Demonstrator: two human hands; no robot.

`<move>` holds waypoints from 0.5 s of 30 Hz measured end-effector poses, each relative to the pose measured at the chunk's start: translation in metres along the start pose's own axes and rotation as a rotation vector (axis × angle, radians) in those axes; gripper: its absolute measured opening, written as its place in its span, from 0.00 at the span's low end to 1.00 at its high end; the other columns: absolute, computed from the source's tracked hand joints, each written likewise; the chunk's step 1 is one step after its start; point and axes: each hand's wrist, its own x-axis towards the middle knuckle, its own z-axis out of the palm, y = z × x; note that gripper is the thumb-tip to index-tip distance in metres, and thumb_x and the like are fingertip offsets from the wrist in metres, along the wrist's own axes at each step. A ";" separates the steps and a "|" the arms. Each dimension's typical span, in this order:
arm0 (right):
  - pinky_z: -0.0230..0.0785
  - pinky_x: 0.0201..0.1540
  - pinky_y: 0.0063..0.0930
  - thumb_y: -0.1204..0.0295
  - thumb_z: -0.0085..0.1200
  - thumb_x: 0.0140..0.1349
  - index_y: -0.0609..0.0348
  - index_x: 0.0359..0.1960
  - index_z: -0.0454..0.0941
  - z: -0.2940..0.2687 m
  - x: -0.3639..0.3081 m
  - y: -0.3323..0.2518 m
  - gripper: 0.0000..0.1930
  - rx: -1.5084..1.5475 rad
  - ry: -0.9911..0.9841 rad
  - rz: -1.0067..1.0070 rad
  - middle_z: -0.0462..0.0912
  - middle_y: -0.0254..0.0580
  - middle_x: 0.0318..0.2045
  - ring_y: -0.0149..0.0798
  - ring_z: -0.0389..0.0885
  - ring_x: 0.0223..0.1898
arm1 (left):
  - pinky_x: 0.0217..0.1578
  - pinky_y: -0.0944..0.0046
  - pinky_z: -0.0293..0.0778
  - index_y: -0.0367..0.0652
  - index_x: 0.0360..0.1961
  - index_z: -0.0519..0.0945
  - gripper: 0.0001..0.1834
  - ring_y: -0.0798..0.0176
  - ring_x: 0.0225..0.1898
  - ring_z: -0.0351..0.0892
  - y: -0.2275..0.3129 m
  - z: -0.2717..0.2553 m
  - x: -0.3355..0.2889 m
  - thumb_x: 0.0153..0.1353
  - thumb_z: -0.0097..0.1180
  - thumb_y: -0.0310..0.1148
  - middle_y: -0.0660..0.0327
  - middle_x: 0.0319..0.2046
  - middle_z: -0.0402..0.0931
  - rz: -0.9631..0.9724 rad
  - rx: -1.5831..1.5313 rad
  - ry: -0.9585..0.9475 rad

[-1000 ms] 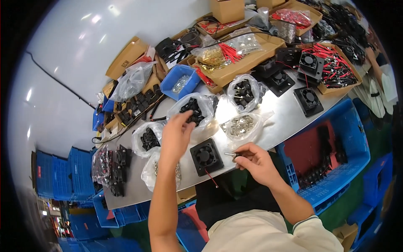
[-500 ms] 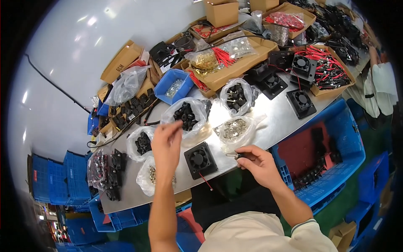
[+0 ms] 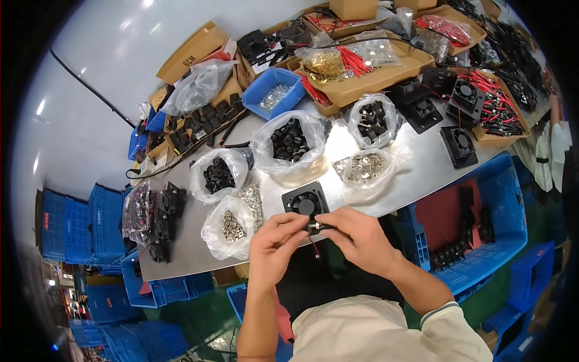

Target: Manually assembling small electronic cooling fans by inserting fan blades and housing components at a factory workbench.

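My left hand (image 3: 278, 242) and my right hand (image 3: 357, 235) meet at the table's near edge, pinching a small dark part (image 3: 316, 227) between their fingertips. A square black fan (image 3: 305, 203) with a thin red wire lies on the table just beyond them. Clear bags of black round parts (image 3: 289, 139) and a bag of silvery hardware (image 3: 360, 167) sit behind the fan. A bag of metal screws (image 3: 231, 224) lies left of my left hand.
Cardboard boxes with red wires (image 3: 362, 66) and a small blue bin of screws (image 3: 274, 96) line the far side. More black fans (image 3: 459, 142) lie at the right. Blue crates (image 3: 482, 223) stand under the table's right end, others (image 3: 72, 223) at the left.
My left hand came back from the bag of black parts to the near edge and joined my right hand. Both now pinch the small part in front of the fan.
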 end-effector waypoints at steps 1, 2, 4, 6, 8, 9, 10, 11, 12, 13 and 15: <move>0.73 0.37 0.28 0.81 0.59 0.60 0.63 0.46 0.81 0.000 -0.001 0.001 0.12 -0.004 -0.002 0.003 0.81 0.46 0.33 0.43 0.81 0.32 | 0.43 0.71 0.77 0.36 0.49 0.84 0.17 0.65 0.42 0.81 0.008 0.005 0.001 0.57 0.61 0.17 0.58 0.45 0.79 0.082 0.130 -0.063; 0.74 0.39 0.27 0.81 0.58 0.60 0.63 0.47 0.80 -0.001 -0.004 0.002 0.13 0.025 0.002 0.037 0.82 0.45 0.34 0.41 0.82 0.33 | 0.42 0.71 0.75 0.36 0.46 0.85 0.16 0.66 0.42 0.80 0.012 0.008 0.002 0.55 0.63 0.16 0.57 0.45 0.79 0.166 0.261 -0.126; 0.74 0.40 0.27 0.82 0.57 0.61 0.64 0.48 0.79 -0.002 -0.008 0.004 0.13 0.049 0.009 0.074 0.82 0.43 0.35 0.39 0.83 0.35 | 0.46 0.69 0.74 0.38 0.52 0.82 0.24 0.65 0.46 0.78 0.010 0.007 0.007 0.52 0.67 0.20 0.56 0.50 0.77 0.190 0.265 -0.190; 0.75 0.42 0.26 0.83 0.56 0.62 0.65 0.50 0.78 -0.006 -0.014 0.008 0.14 0.426 0.065 0.412 0.83 0.39 0.38 0.33 0.83 0.38 | 0.53 0.64 0.72 0.41 0.60 0.76 0.34 0.60 0.54 0.75 0.022 0.010 0.018 0.48 0.71 0.26 0.55 0.56 0.73 0.276 0.359 -0.125; 0.75 0.44 0.23 0.84 0.54 0.63 0.66 0.51 0.76 -0.008 -0.019 0.018 0.14 0.465 0.080 0.443 0.80 0.35 0.40 0.28 0.81 0.40 | 0.59 0.58 0.68 0.43 0.65 0.71 0.43 0.52 0.61 0.69 0.013 -0.001 0.028 0.45 0.75 0.32 0.53 0.61 0.69 0.392 0.586 -0.120; 0.74 0.45 0.21 0.85 0.54 0.63 0.67 0.50 0.76 -0.007 -0.021 0.024 0.14 0.413 0.143 0.399 0.78 0.35 0.40 0.28 0.81 0.41 | 0.60 0.56 0.67 0.43 0.64 0.71 0.42 0.49 0.62 0.69 0.012 -0.001 0.032 0.45 0.74 0.33 0.51 0.61 0.68 0.402 0.749 -0.127; 0.73 0.46 0.19 0.85 0.53 0.63 0.67 0.49 0.76 -0.006 -0.024 0.030 0.13 0.361 0.204 0.354 0.77 0.35 0.40 0.28 0.80 0.42 | 0.61 0.54 0.66 0.43 0.64 0.72 0.42 0.46 0.63 0.68 0.010 -0.001 0.034 0.45 0.74 0.34 0.50 0.62 0.68 0.410 0.913 -0.132; 0.72 0.46 0.18 0.86 0.53 0.62 0.67 0.49 0.76 -0.005 -0.027 0.035 0.13 0.407 0.210 0.399 0.74 0.35 0.41 0.27 0.79 0.43 | 0.63 0.51 0.64 0.45 0.64 0.71 0.41 0.43 0.64 0.65 0.007 0.001 0.035 0.47 0.73 0.32 0.48 0.64 0.65 0.375 0.972 -0.183; 0.72 0.46 0.18 0.86 0.53 0.62 0.67 0.49 0.76 -0.004 -0.028 0.034 0.13 0.408 0.204 0.400 0.74 0.35 0.41 0.27 0.79 0.43 | 0.63 0.51 0.64 0.45 0.64 0.71 0.41 0.43 0.64 0.65 0.000 0.000 0.036 0.47 0.73 0.32 0.48 0.64 0.65 0.370 0.971 -0.179; 0.72 0.46 0.18 0.86 0.54 0.62 0.67 0.48 0.77 -0.003 -0.028 0.033 0.13 0.330 0.184 0.393 0.75 0.35 0.40 0.26 0.79 0.42 | 0.63 0.51 0.63 0.46 0.64 0.71 0.40 0.42 0.65 0.64 -0.008 -0.002 0.038 0.48 0.72 0.33 0.48 0.64 0.64 0.278 0.913 -0.236; 0.72 0.45 0.18 0.86 0.54 0.62 0.67 0.48 0.77 -0.001 -0.026 0.032 0.13 0.249 0.157 0.386 0.76 0.34 0.40 0.26 0.79 0.41 | 0.65 0.50 0.61 0.48 0.64 0.71 0.38 0.41 0.66 0.60 -0.011 -0.004 0.038 0.50 0.70 0.32 0.49 0.66 0.61 0.138 0.793 -0.283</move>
